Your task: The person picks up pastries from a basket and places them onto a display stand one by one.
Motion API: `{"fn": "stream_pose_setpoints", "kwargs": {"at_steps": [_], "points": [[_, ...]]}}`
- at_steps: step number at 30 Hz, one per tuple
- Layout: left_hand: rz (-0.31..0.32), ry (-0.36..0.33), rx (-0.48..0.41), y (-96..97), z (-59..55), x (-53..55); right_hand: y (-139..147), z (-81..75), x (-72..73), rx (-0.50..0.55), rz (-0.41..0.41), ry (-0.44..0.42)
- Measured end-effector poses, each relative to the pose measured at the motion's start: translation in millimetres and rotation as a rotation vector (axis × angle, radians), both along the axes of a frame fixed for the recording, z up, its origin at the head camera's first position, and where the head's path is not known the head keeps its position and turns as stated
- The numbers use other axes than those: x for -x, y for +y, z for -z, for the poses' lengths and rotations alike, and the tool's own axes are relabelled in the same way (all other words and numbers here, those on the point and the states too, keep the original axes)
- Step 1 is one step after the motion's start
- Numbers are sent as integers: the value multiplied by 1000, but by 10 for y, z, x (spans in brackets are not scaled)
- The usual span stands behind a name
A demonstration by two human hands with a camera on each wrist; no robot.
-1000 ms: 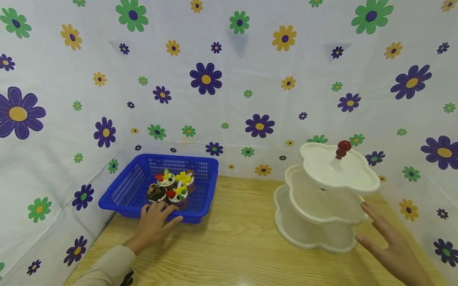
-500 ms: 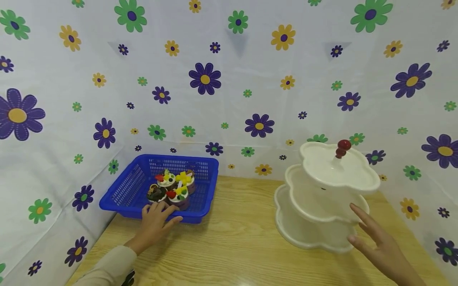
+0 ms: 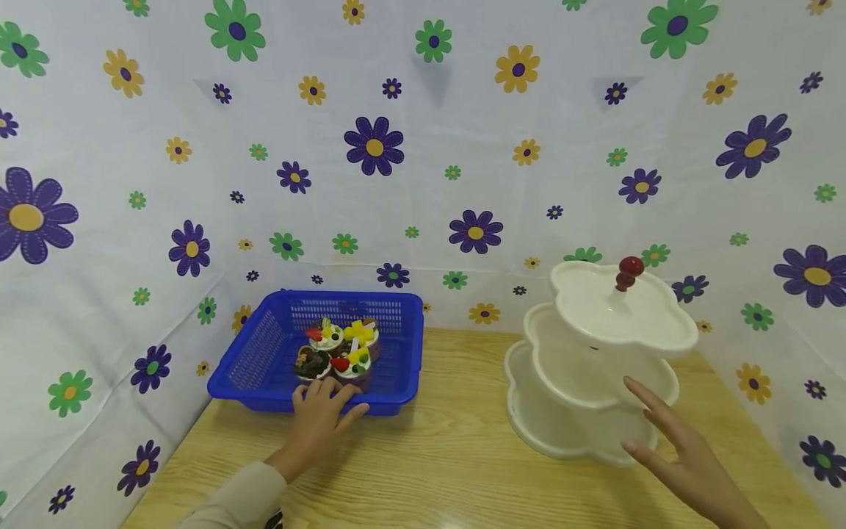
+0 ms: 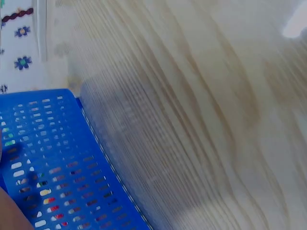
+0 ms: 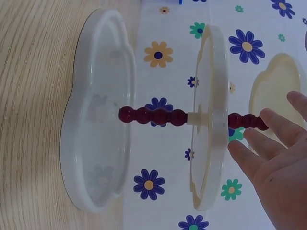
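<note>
At the left of the head view, a blue mesh basket (image 3: 390, 398) stands on the table. My left hand (image 3: 319, 415) grips its front rim, fingers hooked over the edge and thumb outside. Several cupcakes topped with cream and fruit (image 3: 357, 361) sit together inside, among them a dark chocolate one (image 3: 312, 362). On the right stands a white three-tier stand (image 3: 595, 312) with scalloped plates and a red knob (image 3: 631, 267). My right hand (image 3: 684, 463) is held beside its front right, fingers extended and holding nothing. The right wrist view shows the stand's red beaded post (image 5: 153, 116).
A light wooden table (image 3: 449, 441) carries both the basket and the stand, with bare wood between them. White cloth (image 3: 423, 191) printed with flowers hangs behind and along both sides. A dark item (image 3: 274, 519) shows under the left sleeve.
The basket has slid right with my left hand on its rim, cupcakes still inside. My right hand has moved left, across the front of the stand. The view has shifted slightly.
</note>
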State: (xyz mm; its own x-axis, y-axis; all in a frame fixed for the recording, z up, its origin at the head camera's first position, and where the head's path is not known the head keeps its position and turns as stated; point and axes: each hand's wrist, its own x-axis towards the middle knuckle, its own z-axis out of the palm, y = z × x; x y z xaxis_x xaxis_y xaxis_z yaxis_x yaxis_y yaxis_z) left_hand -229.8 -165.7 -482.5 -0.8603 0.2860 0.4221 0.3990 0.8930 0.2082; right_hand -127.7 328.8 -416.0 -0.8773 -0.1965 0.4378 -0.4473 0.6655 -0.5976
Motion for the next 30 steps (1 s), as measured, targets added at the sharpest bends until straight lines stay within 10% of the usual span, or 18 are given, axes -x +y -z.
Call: {"fn": "stream_pose_setpoints", "kwargs": {"at_steps": [30], "points": [[106, 129, 49, 1293, 83, -204, -212, 25, 66, 33, -107, -26]]}}
